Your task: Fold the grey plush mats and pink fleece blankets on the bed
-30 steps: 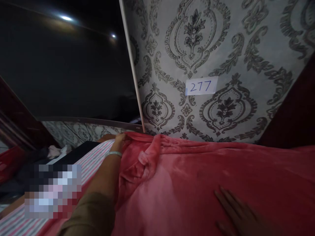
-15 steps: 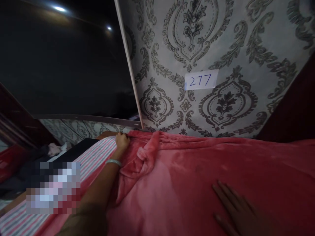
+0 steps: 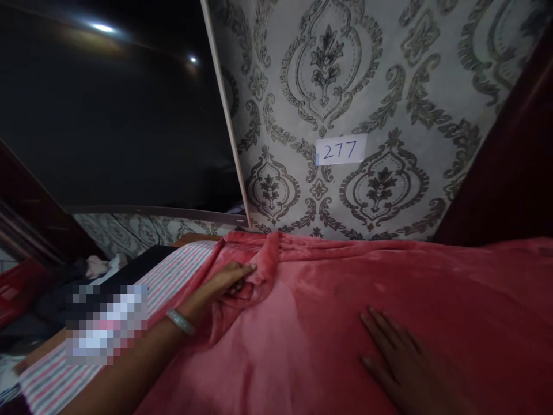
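A red plush blanket point(image 3: 328, 323) spreads over the surface before me, with a bunched fold point(image 3: 263, 262) on its left part. My left hand point(image 3: 233, 276), a pale bracelet on its wrist, is closed on the blanket at this fold; some of its fingertips are hidden in the cloth. Farther right, my right hand point(image 3: 397, 354) lies flat on the blanket, fingers stretched out and holding nothing. Beyond the blanket's left edge shows a striped pink, grey and white cloth point(image 3: 173, 274).
A large dark screen point(image 3: 121, 127) stands at the upper left. Behind the blanket rises a patterned wall point(image 3: 285, 115) bearing a paper label point(image 3: 341, 150) marked 277. A blurred-out patch covers something on the striped cloth. Dark red panels flank both sides.
My left hand has moved from the blanket's far left corner rightward and nearer to me, onto the bunched fold. My right hand stays flat on the blanket. The camera view has shifted slightly.
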Demonstrator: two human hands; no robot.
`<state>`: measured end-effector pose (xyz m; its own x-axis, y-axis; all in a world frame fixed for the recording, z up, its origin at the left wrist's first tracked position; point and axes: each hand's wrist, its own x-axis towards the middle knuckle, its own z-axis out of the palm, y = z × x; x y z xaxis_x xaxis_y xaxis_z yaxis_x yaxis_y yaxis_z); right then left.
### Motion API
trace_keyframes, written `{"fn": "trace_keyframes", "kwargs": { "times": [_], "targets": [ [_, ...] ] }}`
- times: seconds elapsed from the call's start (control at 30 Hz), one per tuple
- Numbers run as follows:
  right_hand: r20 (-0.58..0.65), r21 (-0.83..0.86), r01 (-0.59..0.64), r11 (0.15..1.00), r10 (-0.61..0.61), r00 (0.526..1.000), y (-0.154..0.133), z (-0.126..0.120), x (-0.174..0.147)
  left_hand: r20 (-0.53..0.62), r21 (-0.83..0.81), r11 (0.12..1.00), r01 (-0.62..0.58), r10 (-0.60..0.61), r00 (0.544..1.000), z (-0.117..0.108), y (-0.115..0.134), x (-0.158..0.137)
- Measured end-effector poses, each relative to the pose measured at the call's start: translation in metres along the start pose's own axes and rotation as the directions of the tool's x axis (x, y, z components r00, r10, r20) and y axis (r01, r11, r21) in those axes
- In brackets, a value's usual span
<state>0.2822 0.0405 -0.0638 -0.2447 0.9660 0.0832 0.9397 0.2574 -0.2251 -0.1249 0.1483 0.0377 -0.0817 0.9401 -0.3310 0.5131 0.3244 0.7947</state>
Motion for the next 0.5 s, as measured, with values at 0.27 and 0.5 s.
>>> {"fn": "trace_keyframes", "kwargs": {
  "times": [0.27, 0.5],
  "targets": [
    [-0.078, 0.009, -0.024, 1.0, 0.025, 0.997, 0.0, 0.011, 0.001, 0.142, 0.068, 0.993, 0.094, -0.103, 0.985, 0.01, 0.006, -0.019],
    [-0.045, 0.006, -0.018, 1.0, 0.018, 0.999, 0.0, 0.01, 0.002, 0.002, -0.097, 0.994, 0.049, -0.049, 0.999, 0.019, 0.023, -0.023]
  ]
}}
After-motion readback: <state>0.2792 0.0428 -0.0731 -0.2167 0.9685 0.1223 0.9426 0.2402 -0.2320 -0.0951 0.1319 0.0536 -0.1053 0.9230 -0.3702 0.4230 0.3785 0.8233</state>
